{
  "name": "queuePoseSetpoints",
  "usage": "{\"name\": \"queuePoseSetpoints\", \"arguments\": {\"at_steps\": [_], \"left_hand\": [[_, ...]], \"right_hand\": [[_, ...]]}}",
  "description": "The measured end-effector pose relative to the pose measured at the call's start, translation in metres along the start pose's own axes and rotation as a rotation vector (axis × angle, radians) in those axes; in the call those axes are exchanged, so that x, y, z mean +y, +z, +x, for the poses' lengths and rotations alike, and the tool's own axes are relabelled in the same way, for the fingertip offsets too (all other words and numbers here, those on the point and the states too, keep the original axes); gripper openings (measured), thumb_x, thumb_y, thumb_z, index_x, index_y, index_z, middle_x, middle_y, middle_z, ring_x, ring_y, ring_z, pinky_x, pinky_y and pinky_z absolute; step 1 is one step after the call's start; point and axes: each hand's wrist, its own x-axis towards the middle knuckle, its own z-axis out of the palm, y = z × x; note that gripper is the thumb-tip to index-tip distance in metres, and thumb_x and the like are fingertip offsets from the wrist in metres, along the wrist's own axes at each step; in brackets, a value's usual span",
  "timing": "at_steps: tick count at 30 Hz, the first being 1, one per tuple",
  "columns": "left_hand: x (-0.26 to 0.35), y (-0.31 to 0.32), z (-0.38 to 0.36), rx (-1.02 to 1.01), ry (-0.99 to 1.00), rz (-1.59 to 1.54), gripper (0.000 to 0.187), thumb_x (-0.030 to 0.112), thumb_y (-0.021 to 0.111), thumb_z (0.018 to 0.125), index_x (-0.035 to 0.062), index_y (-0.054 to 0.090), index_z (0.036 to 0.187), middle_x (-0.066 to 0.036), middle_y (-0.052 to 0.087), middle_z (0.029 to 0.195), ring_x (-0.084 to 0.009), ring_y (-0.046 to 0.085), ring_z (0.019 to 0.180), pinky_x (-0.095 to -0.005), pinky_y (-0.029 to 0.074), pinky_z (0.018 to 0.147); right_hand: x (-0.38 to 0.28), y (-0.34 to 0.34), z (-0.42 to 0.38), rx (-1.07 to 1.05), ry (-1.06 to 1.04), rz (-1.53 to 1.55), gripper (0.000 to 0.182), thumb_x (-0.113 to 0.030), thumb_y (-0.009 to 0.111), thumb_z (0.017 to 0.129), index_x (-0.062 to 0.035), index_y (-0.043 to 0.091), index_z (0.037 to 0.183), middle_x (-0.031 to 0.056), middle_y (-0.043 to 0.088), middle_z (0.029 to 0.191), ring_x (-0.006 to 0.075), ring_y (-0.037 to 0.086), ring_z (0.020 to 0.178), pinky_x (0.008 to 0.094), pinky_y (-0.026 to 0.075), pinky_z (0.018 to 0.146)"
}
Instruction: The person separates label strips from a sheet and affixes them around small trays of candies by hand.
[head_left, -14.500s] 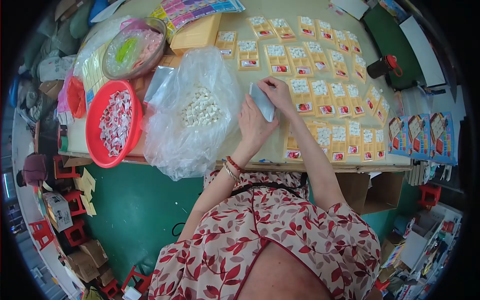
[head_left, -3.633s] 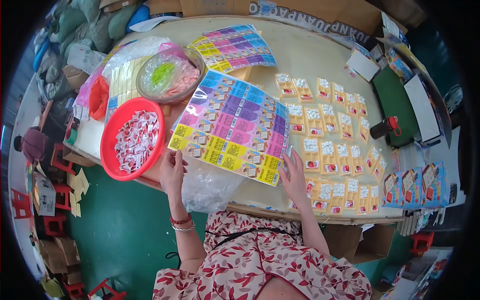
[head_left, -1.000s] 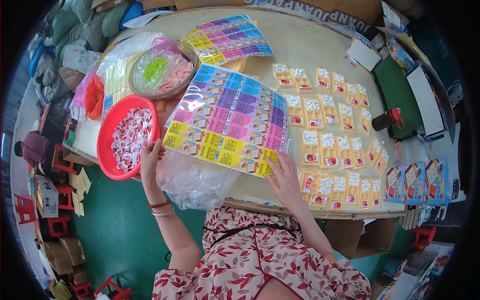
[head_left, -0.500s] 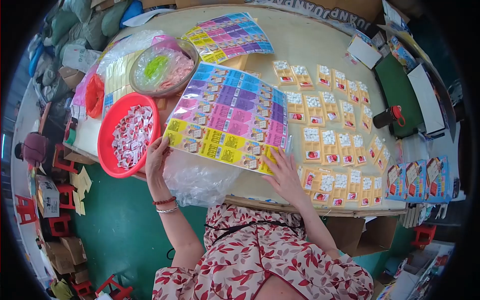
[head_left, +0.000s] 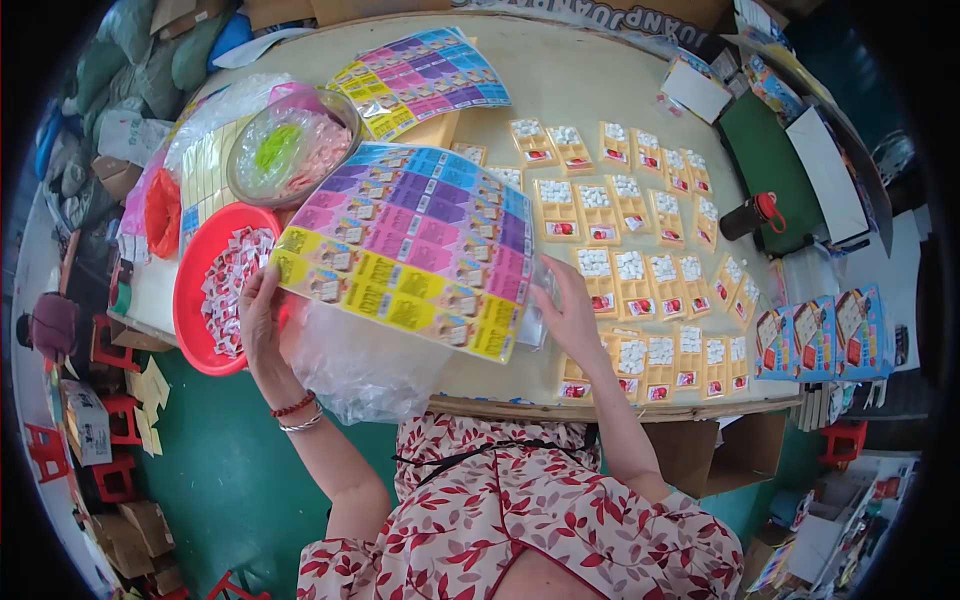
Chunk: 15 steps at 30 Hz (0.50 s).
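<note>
A glossy sheet of printed stickers [head_left: 410,245], in bands of blue, purple, pink and yellow, is raised and tilted above the table's near side. My left hand [head_left: 262,322] grips its lower left corner, with the thumb on top. At the sheet's right edge is my right hand [head_left: 568,315], its fingers curled and partly hidden. Clear plastic and a whitish edge show beside those fingers; what they hold I cannot make out. Crumpled clear plastic [head_left: 365,365] hangs over the table edge below the sheet. Close to my left hand stands a red basin [head_left: 190,318] of small printed packets.
Several yellow trays [head_left: 600,228] with white pieces and strawberry-printed packets cover the right side. A bowl [head_left: 345,115] holding bagged pink and green items stands behind the basin. More sticker sheets [head_left: 425,80] lie at the back. Blue boxes [head_left: 815,335] and a dark bottle [head_left: 745,218] are at right.
The sticker sheet has moved left and tilted, its right side dipping. My right hand has slid off its printed face to the right edge. My left hand keeps its corner. The whole view has shifted slightly.
</note>
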Motion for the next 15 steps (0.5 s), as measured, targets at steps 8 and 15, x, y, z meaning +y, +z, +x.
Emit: {"name": "queuePoseSetpoints", "arguments": {"at_steps": [8, 15], "left_hand": [[-0.019, 0.0, 0.012, 0.22, 0.167, 0.029, 0.064, 0.014, 0.062, 0.085, 0.0004, 0.022, 0.133, -0.014, 0.052, 0.105, -0.0198, 0.056, 0.092, -0.0295, 0.049, 0.08], [-0.059, -0.02, 0.03, 0.213, 0.26, 0.129, 0.069, 0.001, 0.063, 0.08, -0.0019, 0.021, 0.134, -0.016, 0.053, 0.105, -0.0204, 0.056, 0.094, -0.0275, 0.047, 0.082]], "right_hand": [[0.025, 0.008, 0.003, -0.041, 0.046, -0.029, 0.046, -0.016, 0.059, 0.084, -0.0059, 0.044, 0.126, 0.0155, 0.045, 0.126, 0.0289, 0.045, 0.117, 0.0366, 0.036, 0.097], [0.069, 0.015, 0.051, 0.088, 0.148, 0.123, 0.044, -0.018, 0.059, 0.086, -0.0046, 0.046, 0.126, 0.0135, 0.055, 0.117, 0.0242, 0.056, 0.104, 0.0345, 0.044, 0.089]]}}
